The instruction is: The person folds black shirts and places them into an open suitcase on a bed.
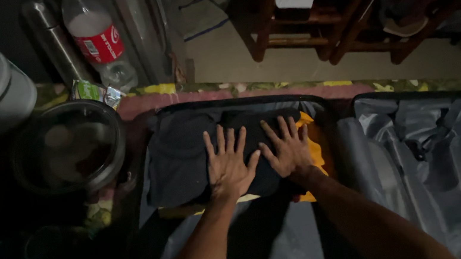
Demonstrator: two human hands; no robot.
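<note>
Hands flat and spread: left hand (227, 166) and right hand (289, 150) grip nothing, just pressing dark folded clothes (186, 154) at the far edge of the open suitcase (430, 179). Looks soft and light; I'd lift it from underneath the fold.

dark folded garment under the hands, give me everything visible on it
The dark garment looks like soft black or navy cloth, folded into a flat, rounded stack. It lies in the left half of the open suitcase, on grey lining, atop a yellow garment that shows at its right and lower edges. The left hand and right hand lie flat on it, fingers spread. Dim light hides seams and detail.
</note>
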